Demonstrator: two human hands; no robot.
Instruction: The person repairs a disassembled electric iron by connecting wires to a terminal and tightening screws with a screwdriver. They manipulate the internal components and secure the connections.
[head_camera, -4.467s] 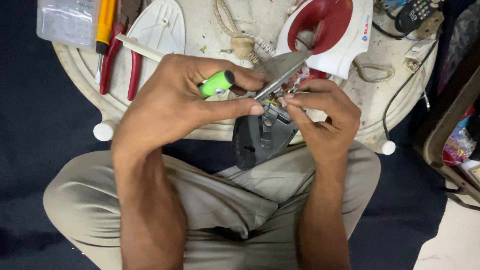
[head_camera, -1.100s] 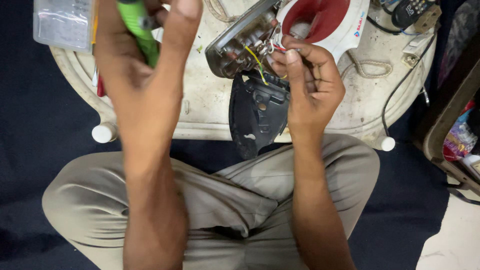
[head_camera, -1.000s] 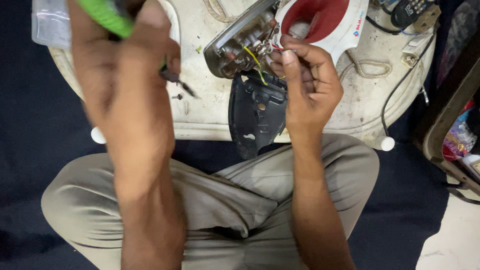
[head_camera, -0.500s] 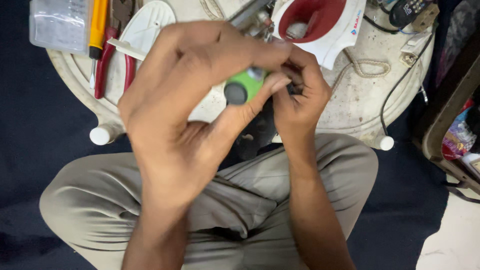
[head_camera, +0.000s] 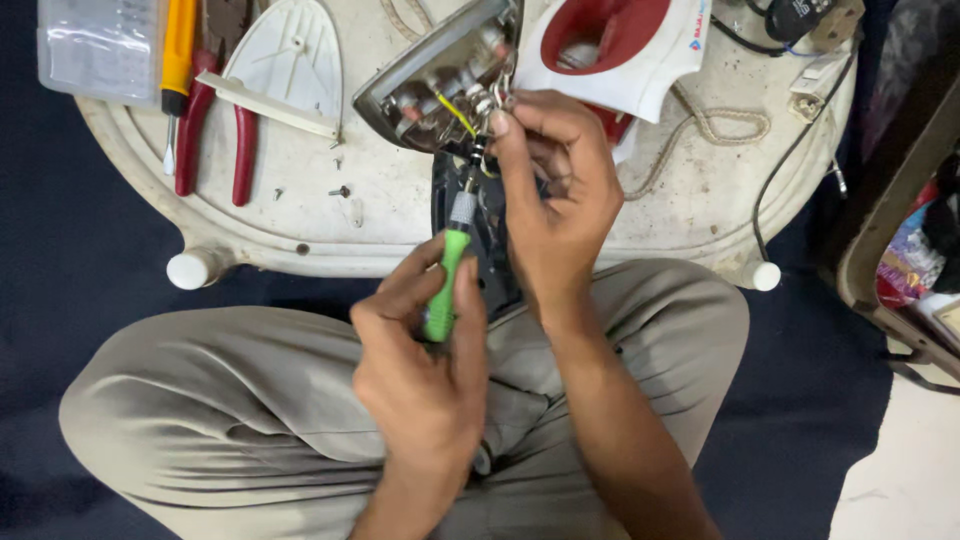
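My left hand (head_camera: 425, 350) has its grip wrapped round the green screwdriver (head_camera: 442, 285), thumb and fingers pinching the handle. The shaft runs up and slightly right, tip at the wiring of the iron soleplate (head_camera: 435, 75), just below my right fingertips. My right hand (head_camera: 550, 190) sits directly above the left; its grip is pressed together, pinching at the small wires and terminals on the rear of the soleplate assy, by a yellow wire (head_camera: 455, 112). Can't tell exactly which wire is pinched; too small.

Soleplate is tilted, propped at the far-centre part of the white round desk (head_camera: 330, 235), touching the red-and-white iron shell (head_camera: 625, 45), which lies to its right at the far edge. A dark iron part (head_camera: 490, 225) hangs over the near edge of the desk, behind the screwdriver shaft and between both hands.

Toward the far left corner: red-handled pliers (head_camera: 215, 130), a yellow-handled screwdriver (head_camera: 178, 55), a clear plastic box (head_camera: 95, 45), and a white iron-shaped cover (head_camera: 290, 65). A loose screw (head_camera: 340, 191) lies on the desk nr the left-centre. A braided cord (head_camera: 715, 125) lies right of the shell.
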